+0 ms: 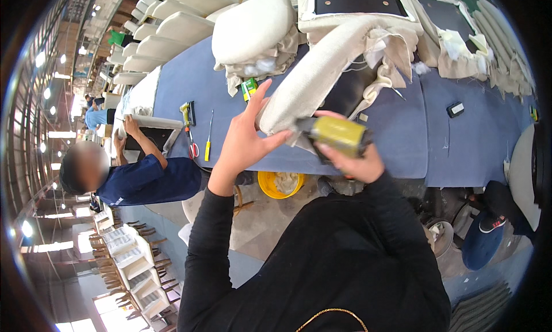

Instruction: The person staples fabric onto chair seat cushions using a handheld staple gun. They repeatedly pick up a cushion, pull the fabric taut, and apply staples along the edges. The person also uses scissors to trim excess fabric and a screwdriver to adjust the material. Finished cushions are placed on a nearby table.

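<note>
A cream upholstered chair piece (316,70) stands tilted on the blue-covered table, its loose fabric edges and dark inner side showing on the right. My left hand (242,137) grips its lower left end, thumb toward me and index finger raised along the outside; the other fingers are partly hidden behind it. Wrapped in my right hand (359,162) is a yellow and black staple gun (339,135), blurred by motion. Its nose is close to the piece's lower edge; whether it touches I cannot tell.
Left on the table (397,151) lie another staple gun (187,113), red-handled scissors (193,150) and a yellow-handled screwdriver (208,150). Cream cushions (253,30) stand behind. A co-worker (152,177) handles a frame at the left. A yellow bucket (265,185) sits below the table edge.
</note>
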Tool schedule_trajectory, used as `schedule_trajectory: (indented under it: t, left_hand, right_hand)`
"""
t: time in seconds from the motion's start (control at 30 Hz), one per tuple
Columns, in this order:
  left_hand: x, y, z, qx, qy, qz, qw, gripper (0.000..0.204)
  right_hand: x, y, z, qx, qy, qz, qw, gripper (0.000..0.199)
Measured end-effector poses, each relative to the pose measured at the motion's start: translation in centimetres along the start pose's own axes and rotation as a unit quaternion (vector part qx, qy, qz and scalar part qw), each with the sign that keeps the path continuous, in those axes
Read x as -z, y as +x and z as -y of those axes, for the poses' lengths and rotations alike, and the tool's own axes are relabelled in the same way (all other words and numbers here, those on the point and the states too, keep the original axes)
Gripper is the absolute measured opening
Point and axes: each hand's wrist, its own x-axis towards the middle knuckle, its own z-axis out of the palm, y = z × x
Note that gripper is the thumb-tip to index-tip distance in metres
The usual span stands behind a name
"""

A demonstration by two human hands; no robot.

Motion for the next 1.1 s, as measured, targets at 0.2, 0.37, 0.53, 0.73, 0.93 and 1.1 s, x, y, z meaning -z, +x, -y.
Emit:
schedule_trajectory:
  t: [0.2,0.37,0.53,0.73,0.93,1.1]
  left_hand:
    - [-5.5,-3.8,4.3,-0.015,-0.235,-0.015,0.972,0.127]
    - [-13.4,-6.1,9.7,0.104,-0.550,0.063,0.827,0.070]
    - [-18.8,0.2,12.6,0.202,-0.269,0.130,0.933,0.078]
    - [-30.5,6.7,20.4,0.346,-0.130,0.227,0.901,0.100]
    - [-25.5,3.6,18.5,0.416,-0.287,0.158,0.848,0.087]
    - [-14.9,-2.1,20.0,0.482,-0.109,0.146,0.857,0.073]
  right_hand:
    - [21.3,-4.4,-12.9,0.015,-0.333,-0.210,0.919,0.067]
    - [29.2,-6.5,-13.8,-0.146,-0.268,-0.261,0.916,0.064]
    - [17.4,-6.3,2.0,0.074,0.081,-0.379,0.919,0.081]
    - [27.3,-10.5,-2.9,-0.028,-0.029,-0.457,0.889,0.072]
    - [26.9,-9.4,-3.6,0.096,-0.060,-0.359,0.926,0.075]
    - [27.6,-0.9,-10.2,-0.048,-0.225,-0.275,0.933,0.078]
